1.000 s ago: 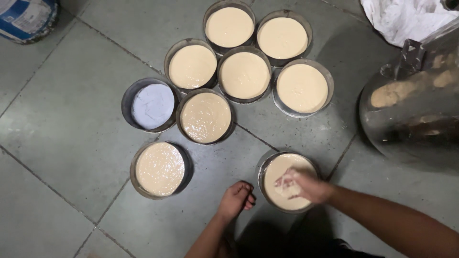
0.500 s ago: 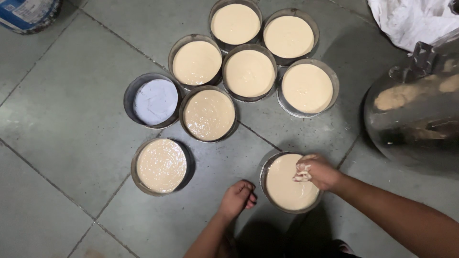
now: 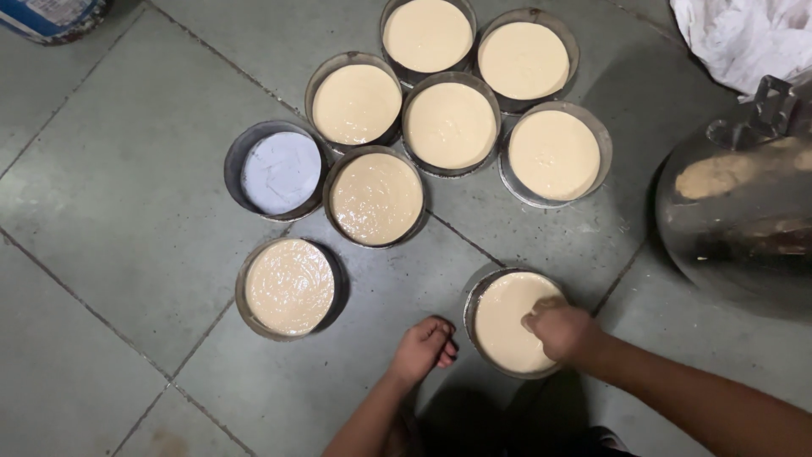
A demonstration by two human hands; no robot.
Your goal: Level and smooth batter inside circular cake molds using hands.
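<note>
One round metal tin of pale batter (image 3: 507,326) lies on the grey tiled floor (image 3: 110,195), directly under the right hand (image 3: 562,330). That hand rests on the tin's right portion with fingers curled and tips at or in the batter surface; whether it pinches anything cannot be told. The tin sits just to the right of the left hand (image 3: 423,347), apart from it by a narrow strip of floor. The left hand holds nothing, fingers loosely bent, tips down on the tile. The right hand is therefore the nearer, being in contact. The tin is circular and has no long axis.

Ahead and to the left of the left hand stands a second round metal tin with darker speckled batter (image 3: 289,286), well apart from both hands. Farther ahead lie a similar speckled tin (image 3: 375,197), a round tin lined with white paper and holding no batter (image 3: 279,172), and a cluster of four tins of smooth pale batter (image 3: 452,123). To the right of the right hand stands a large steel vessel (image 3: 736,220), with white cloth (image 3: 744,38) beyond it.
</note>
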